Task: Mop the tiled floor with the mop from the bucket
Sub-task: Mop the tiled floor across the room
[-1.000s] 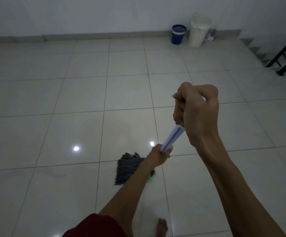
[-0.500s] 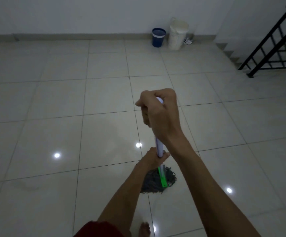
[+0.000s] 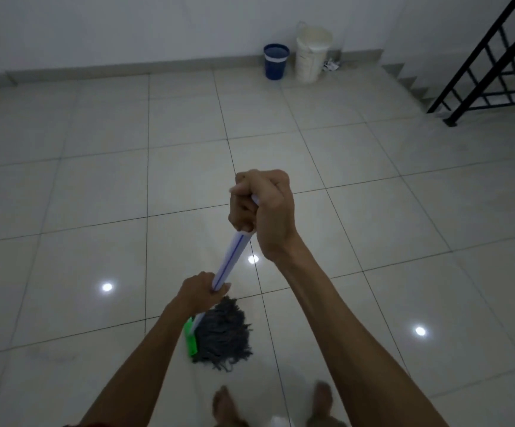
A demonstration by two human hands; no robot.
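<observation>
The mop has a white handle point(image 3: 231, 260) with a thin blue stripe, a green clamp point(image 3: 190, 338) and a grey string head point(image 3: 224, 332). The head lies flat on the pale tiled floor point(image 3: 96, 192), just ahead of my bare feet. My right hand point(image 3: 264, 208) grips the top end of the handle. My left hand point(image 3: 202, 289) grips the handle lower down, just above the head. A blue bucket point(image 3: 276, 61) and a larger white bucket point(image 3: 311, 53) stand against the far wall.
A black metal stair railing point(image 3: 493, 66) and grey steps point(image 3: 410, 84) rise at the far right. The white wall with a grey skirting runs across the back. Ceiling lights reflect as bright spots on the glossy tiles. My feet point(image 3: 225, 402) are at the bottom edge.
The mop head swept from left to right across the tile and now lies close to my feet, strings fanned right. Both hands kept their grip; the view shifted right, showing more railing.
</observation>
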